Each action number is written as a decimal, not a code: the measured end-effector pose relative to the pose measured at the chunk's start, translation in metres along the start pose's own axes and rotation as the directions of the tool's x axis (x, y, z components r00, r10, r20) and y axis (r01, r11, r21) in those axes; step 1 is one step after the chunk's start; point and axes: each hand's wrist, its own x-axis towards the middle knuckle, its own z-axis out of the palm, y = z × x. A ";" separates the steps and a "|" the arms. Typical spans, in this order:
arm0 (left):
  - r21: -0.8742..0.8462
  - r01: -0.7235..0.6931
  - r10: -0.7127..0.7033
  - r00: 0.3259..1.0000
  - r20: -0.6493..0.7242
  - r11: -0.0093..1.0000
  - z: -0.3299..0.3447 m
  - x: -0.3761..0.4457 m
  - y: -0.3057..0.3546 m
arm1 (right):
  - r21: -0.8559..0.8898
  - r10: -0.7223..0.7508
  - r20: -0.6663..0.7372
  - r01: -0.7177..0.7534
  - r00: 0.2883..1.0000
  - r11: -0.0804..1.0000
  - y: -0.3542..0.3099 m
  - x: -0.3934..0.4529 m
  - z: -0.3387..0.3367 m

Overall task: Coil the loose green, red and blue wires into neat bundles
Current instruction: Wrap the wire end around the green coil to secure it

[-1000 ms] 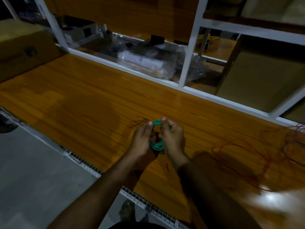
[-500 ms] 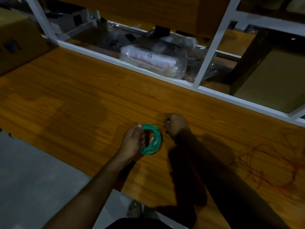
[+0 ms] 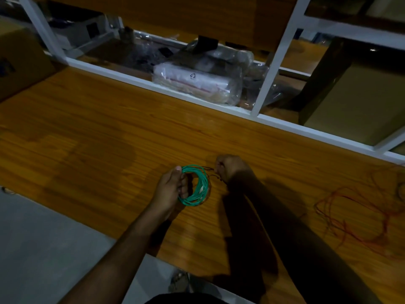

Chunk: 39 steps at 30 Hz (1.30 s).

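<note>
Round coil of thin green plastic-coated wire (image 3: 195, 185) sits low-centre over the orange wood-grain bench (image 3: 98, 132), gripped on its 9 o'clock side by the left hand (image 3: 169, 188), fingers curled through the loop. Right hand (image 3: 229, 167), at the coil's 2 o'clock, is fisted, apparently pinching a thin dark tail end. Loose tangle of red wire (image 3: 355, 218) lies well apart at 3 o'clock, nearer the right arm; likely next.
</note>
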 end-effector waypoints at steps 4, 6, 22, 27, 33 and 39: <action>0.037 -0.003 0.003 1.000 0.018 0.999 0.005 0.000 0.000 | 0.174 -0.011 -0.031 0.017 0.999 0.985 0.015 -0.011 -0.012; 0.064 0.002 -0.003 1.000 0.014 0.998 0.011 0.000 0.000 | 0.252 -0.007 -0.065 0.023 0.998 0.967 0.020 -0.017 -0.017; 0.075 0.009 -0.012 0.999 0.033 0.997 0.025 -0.006 0.004 | 0.662 0.129 -0.151 0.003 0.980 0.749 0.021 -0.048 -0.037; 0.050 -0.019 0.019 1.000 0.018 0.999 0.032 0.004 0.017 | 0.760 0.087 -0.162 0.068 0.983 0.647 -0.003 -0.091 -0.066; 0.095 -0.072 0.063 0.993 0.096 0.993 0.070 0.009 0.030 | 0.602 0.194 -0.179 -0.049 0.964 0.797 -0.032 -0.127 -0.059; 0.224 -0.173 0.150 0.982 0.115 0.959 0.132 -0.001 0.025 | 0.704 0.421 -0.382 -0.037 0.823 0.710 -0.015 -0.109 -0.045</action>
